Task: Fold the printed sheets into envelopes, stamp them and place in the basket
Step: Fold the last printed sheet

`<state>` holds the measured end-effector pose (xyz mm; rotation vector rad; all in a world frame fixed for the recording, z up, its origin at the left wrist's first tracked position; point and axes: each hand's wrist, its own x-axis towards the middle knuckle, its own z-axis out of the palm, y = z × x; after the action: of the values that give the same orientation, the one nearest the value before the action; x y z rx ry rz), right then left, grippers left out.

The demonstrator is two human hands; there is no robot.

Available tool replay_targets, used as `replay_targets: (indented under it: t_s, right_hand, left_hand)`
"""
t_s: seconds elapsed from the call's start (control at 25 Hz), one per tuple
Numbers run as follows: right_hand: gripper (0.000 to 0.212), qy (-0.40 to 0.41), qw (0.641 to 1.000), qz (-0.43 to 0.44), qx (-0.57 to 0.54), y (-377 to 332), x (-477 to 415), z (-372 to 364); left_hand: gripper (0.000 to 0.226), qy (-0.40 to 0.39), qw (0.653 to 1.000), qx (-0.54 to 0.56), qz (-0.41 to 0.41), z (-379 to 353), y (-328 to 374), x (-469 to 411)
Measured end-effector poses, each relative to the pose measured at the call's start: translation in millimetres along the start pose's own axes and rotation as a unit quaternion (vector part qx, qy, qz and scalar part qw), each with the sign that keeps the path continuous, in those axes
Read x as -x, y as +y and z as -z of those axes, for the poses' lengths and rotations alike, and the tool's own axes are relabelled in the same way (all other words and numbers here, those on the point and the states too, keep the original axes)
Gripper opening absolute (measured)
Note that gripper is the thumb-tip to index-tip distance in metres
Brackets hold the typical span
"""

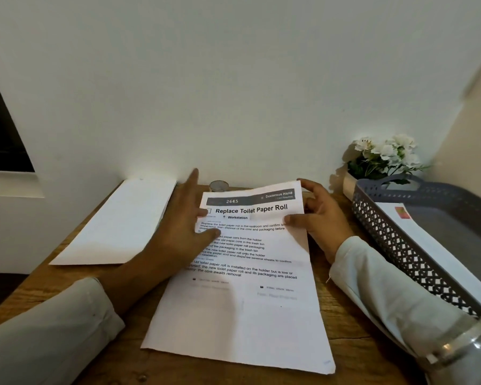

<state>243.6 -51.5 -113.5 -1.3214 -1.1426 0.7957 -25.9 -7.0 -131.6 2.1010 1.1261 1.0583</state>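
A printed sheet point(242, 307) headed "Replace Toilet Paper Roll" lies on the wooden table point(100, 304) in front of me. My right hand point(321, 218) pinches its upper right corner, which is lifted off the table. My left hand point(188, 218) lies flat on the sheet's upper left part, fingers spread. A white envelope stack point(120, 220) rests to the left by the wall. At the right stands a grey lattice basket point(400, 245) with a stamped envelope point(433, 245) inside. A small round metal-topped item point(218, 185), possibly the stamp, sits behind the sheet.
A pot of white flowers point(383, 157) stands at the back right against the wall. A glass jar with a metal band point(467, 354) is at the lower right edge. A dark window point(0, 129) is at the left.
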Motion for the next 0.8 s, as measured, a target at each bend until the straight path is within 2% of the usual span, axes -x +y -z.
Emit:
replay_targets:
  t_s: [0.12,0.24,0.32,0.4,0.48,0.56,0.6,0.64,0.76,0.8]
  right_hand:
    - [0.062,-0.014,0.999,0.027,-0.015,-2,3,0]
    - [0.045,-0.029,0.999,0.042,0.002,-1,3,-3]
    - [0.039,-0.017,0.996,0.058,0.064,0,1,-3]
    - [0.034,0.014,0.985,0.077,0.154,-3,2,-2]
    - [0.032,0.043,0.946,0.105,0.302,-4,4,2]
    - [0.025,0.0,0.898,0.13,0.421,-2,4,5]
    - [0.019,-0.036,0.882,0.124,0.454,-2,4,5]
    - [0.023,-0.072,0.868,0.109,0.478,-2,5,5]
    - [0.087,-0.142,0.852,0.078,0.499,-7,13,3]
    - [0.097,-0.152,0.849,0.077,0.5,-10,17,1]
  left_hand:
    - [0.116,0.033,0.999,0.021,0.006,1,-4,-3]
    - [0.104,0.046,0.998,0.035,-0.009,0,-3,0]
    - [0.082,0.051,0.998,0.021,-0.041,0,0,2]
    - [0.048,0.056,0.995,-0.022,-0.076,1,2,2]
    - [0.025,0.04,0.993,-0.073,-0.088,-1,5,3]
    - [0.018,0.012,0.989,-0.109,-0.104,-1,5,4]
    - [0.022,-0.012,0.987,-0.121,-0.109,-1,6,4]
    - [0.03,-0.04,0.984,-0.135,-0.105,0,7,4]
    - [0.047,-0.097,0.973,-0.186,-0.093,-1,11,6]
    - [0.047,-0.103,0.97,-0.201,-0.093,-2,13,8]
